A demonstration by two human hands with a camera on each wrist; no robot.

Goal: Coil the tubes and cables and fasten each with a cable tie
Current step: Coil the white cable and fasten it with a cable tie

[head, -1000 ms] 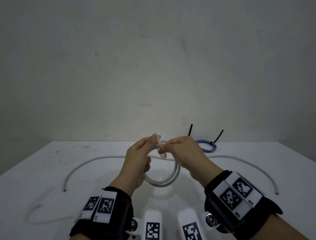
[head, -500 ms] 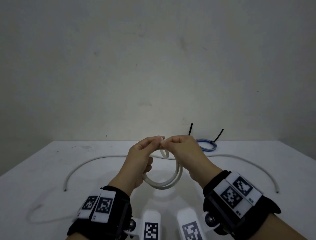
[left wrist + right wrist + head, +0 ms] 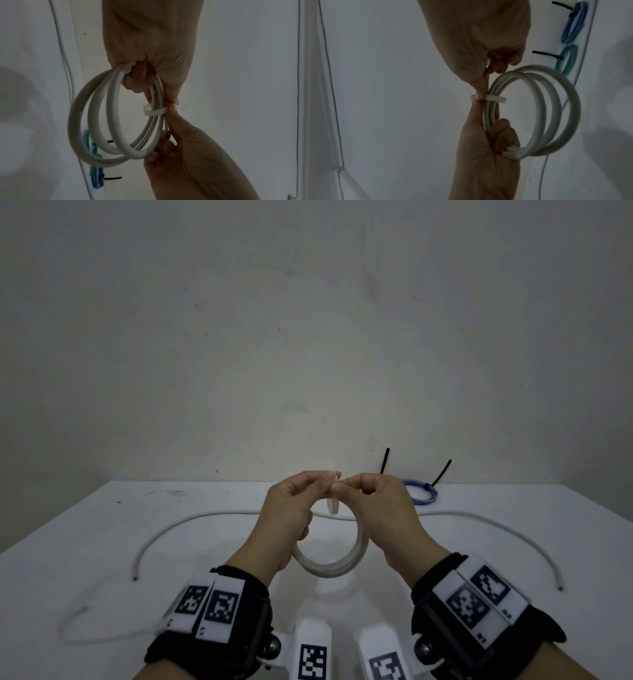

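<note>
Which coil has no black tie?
The white coil held in both hands; its tie is white. The blue and teal coils carry black ties.

The head view looks forward and down from above both wrists, taking in the table (image 3: 102,542) and wall (image 3: 308,337) behind. Each wrist view looks along its own hand, very close, with the opposite hand entering from below. All three share the coil (image 3: 346,566) held between the hands, seen from opposite sides by the wrists.

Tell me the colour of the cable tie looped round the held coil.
White, like the coil itself; the cable tie shows best in the right wrist view.
</note>
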